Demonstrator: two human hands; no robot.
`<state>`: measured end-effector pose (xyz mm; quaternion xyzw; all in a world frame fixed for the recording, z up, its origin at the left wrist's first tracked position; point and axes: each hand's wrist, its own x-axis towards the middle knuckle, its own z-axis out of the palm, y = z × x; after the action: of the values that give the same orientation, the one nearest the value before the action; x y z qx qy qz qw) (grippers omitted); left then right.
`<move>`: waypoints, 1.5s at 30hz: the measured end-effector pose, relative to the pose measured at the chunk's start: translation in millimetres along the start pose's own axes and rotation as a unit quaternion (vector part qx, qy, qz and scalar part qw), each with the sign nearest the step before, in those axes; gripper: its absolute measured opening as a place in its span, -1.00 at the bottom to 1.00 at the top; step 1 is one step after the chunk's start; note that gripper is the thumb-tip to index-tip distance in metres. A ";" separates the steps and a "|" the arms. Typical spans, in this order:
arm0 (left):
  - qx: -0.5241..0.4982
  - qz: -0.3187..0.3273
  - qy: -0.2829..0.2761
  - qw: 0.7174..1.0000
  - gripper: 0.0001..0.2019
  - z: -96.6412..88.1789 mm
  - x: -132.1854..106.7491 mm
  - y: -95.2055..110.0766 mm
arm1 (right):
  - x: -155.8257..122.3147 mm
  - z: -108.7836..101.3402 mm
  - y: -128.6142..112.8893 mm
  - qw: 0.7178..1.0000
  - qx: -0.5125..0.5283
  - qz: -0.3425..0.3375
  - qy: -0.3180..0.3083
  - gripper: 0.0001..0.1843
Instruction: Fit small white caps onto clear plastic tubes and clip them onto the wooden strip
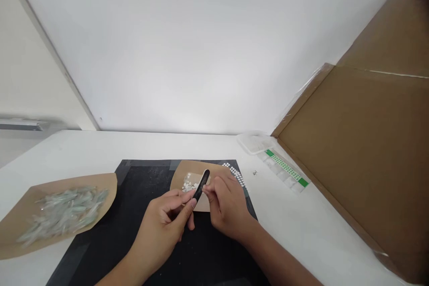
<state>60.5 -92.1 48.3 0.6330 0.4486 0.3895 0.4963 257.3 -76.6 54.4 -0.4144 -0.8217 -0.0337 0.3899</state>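
Observation:
My left hand (167,221) grips a slim black piece with a rounded end and a pale edge (202,184), thumb on top and fingers beneath. The piece tilts up to the right. At its right side, my right hand (228,205) has thumb and forefinger pinched together against it; anything between those fingertips is too small to make out. Beneath both hands lies a brown paper tray (181,170) holding small white bits (189,183). A sheet of white round dots (237,174) lies just beyond my right hand.
A black mat (140,201) covers the table's middle. To the left, a brown paper tray (110,181) holds many clear and greenish slender pieces (67,210). On the right are a clear compartment box with a green strip (286,168), tiny metallic bits (255,173) and a tall cardboard panel (362,143).

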 end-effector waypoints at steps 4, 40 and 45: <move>0.027 0.006 0.009 1.000 -0.52 -2.0 0.1 4.2 | 3.1 -1.7 -1.0 0.999 0.000 -0.011 -0.035 -0.79; 0.105 0.115 0.066 0.986 -0.58 -1.9 -2.5 14.6 | 10.7 -0.2 -3.4 1.000 -0.007 -0.014 -0.015 -0.79; 0.111 0.118 0.078 0.984 -0.58 -1.2 -2.9 15.5 | 10.9 0.0 -1.2 0.998 -0.002 -0.035 -0.048 -0.79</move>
<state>61.3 -96.2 63.5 0.7005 0.4486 0.4416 0.3363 252.5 -70.3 62.0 -0.3872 -0.8534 -0.0291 0.3478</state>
